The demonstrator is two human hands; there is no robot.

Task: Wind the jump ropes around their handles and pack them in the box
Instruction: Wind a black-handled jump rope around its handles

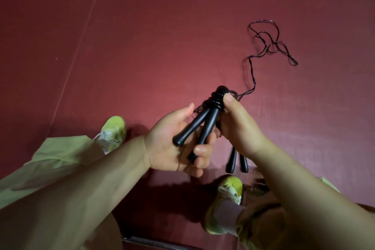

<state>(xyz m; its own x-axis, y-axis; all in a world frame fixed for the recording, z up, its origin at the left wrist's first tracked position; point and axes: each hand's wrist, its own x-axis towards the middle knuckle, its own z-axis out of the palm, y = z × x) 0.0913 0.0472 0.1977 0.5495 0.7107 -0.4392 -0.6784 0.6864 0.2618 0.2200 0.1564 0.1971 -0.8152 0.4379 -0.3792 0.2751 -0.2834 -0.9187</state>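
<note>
Wide stretch of dark red matte floor (162,36) up top and out to the left, nothing on it but a pale seam line (81,32) running on a slant from the upper edge down toward the left foot. Plenty of open floor there. Lower down it gets crowded: two yellow-green sneakers (113,130), pale olive trouser legs (56,154), and a dark metal bar (154,242) at the bottom edge.

Centre of the view, the pair of smooth black tapered plastic handles (199,126) sits between both hands, splayed apart at the lower ends and bound together at the top. The left hand (174,144) grips from below, fingers (200,150) curled round the lower end of one handle while the other handle's flared end rests against the palm. The right hand (239,124) holds the top, its thumb (229,100) pressing on several tight glossy coils of the thin black cord (218,100) wound round the handle necks.

From those coils the loose cord runs up and to the right, off the hand, and lies on the floor in a tangle of loops (272,44), well apart from the fingers.

Under the right wrist, a second pair of black handles (236,161) pokes down, upper parts hidden; whether it is held or lying on the floor, can't tell.
</note>
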